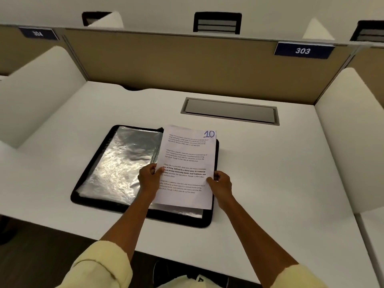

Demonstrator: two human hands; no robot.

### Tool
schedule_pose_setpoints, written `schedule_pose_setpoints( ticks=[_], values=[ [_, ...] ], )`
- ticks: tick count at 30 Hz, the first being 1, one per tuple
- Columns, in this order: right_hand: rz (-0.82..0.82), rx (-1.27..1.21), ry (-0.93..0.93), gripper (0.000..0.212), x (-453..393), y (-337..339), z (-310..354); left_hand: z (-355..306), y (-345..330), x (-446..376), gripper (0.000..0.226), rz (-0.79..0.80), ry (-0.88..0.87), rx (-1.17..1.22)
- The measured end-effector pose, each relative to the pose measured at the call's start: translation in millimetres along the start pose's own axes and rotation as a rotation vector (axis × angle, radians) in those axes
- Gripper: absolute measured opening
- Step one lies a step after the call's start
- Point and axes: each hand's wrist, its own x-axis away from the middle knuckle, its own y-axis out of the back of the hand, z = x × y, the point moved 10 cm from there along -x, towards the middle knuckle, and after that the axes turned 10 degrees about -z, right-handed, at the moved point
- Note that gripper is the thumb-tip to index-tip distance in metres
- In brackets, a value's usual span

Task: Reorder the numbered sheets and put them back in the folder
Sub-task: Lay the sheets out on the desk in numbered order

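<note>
- Head view, the setting: white study-carrel surface [270, 173] with tan partition panels behind it, a blue plate reading 303 [302, 50] up on the right, and a grey cable hatch [230, 111] set into the top beyond your work.
- Head view, the folder: the black folder [91, 169] lies open and flat in front of you, its long axis running away from you with a slight tilt; shiny clear sleeves [118, 163] cover its left half.
- Head view, the sheets: you hold the sheet marked 10 [187, 159] — with what looks like more paper behind it, though I cannot count it — over the folder's right half, long axis also pointing away from you, top edge lifted toward the hatch.
- Head view, your left hand [148, 179]: it pinches the paper's left edge, thumb on the printed face, fingers curled behind, right at the folder's spine.
- Head view, your right hand [221, 182]: it grips the right edge the same way, thumb on top, just over the folder's outer border.
- What the coming move turns on, as I judge it: paper and folder are roughly aligned and the folder lies directly beneath both hands — neither hand is clearly nearer, so either can release to turn or lay the sheet.
</note>
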Motion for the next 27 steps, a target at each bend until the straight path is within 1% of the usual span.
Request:
schedule_pose_setpoints(
  ticks=[3,7,12,14,16,18,20,22,24,27],
  values=[
    [0.015,-0.001,-0.011,0.023,5.6,-20.4,1.5,12.8,10.9,-13.5,0.012,0.009,0.039,0.005],
    [0.002,0.026,-0.007,0.027,10.9,-38.1,2.0,26.3,13.1,-28.5,0.011,0.049,0.048,-0.035],
    [-0.047,0.134,-0.012,0.026,13.3,-43.9,-7.5,29.7,4.0,-38.1,0.019,0.158,-0.017,-0.118],
    [-0.075,0.168,-0.014,0.028,13.2,-41.6,-12.8,28.3,2.4,-39.1,0.021,0.176,-0.049,-0.154],
    [-0.104,0.188,-0.001,0.024,13.6,-39.6,-16.0,25.8,4.4,-39.9,0.027,0.169,-0.069,-0.185],
    [-0.180,0.225,0.033,0.018,15.7,-32.5,-12.1,24.7,9.5,-44.2,0.028,0.138,-0.090,-0.221],
    [-0.310,0.262,0.089,0.015,17.6,-19.2,-4.4,26.4,15.6,-51.7,0.023,0.117,-0.113,-0.229],
    [-0.420,0.281,0.117,0.013,19.6,-6.9,0.4,30.0,23.9,-63.9,0.020,0.102,-0.179,-0.245],
    [-0.478,0.309,0.114,0.019,18.0,1.6,-0.2,37.1,34.7,-76.2,0.020,0.084,-0.256,-0.332],
    [-0.489,0.389,0.070,0.037,13.4,4.0,-7.1,48.8,59.1,-93.7,0.021,0.024,-0.323,-0.466]
  ],
)
